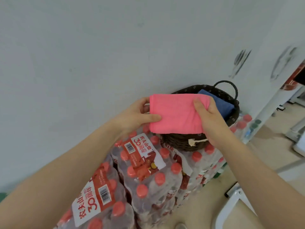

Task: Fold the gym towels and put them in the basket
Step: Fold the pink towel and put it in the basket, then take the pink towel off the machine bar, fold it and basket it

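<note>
While over basket (181,143), pink towel (176,113).

Shrink-wrapped packs of red-capped water bottles (145,177) on the floor (257,156), wicker basket (179,142) atop.

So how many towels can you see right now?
2. The pink towel is held folded by both hands over the basket; the blue towel lies inside it. More may be hidden under them.

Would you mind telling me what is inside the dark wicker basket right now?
A folded blue towel lies in the basket. The pink towel held above hides the rest of its inside.
</note>
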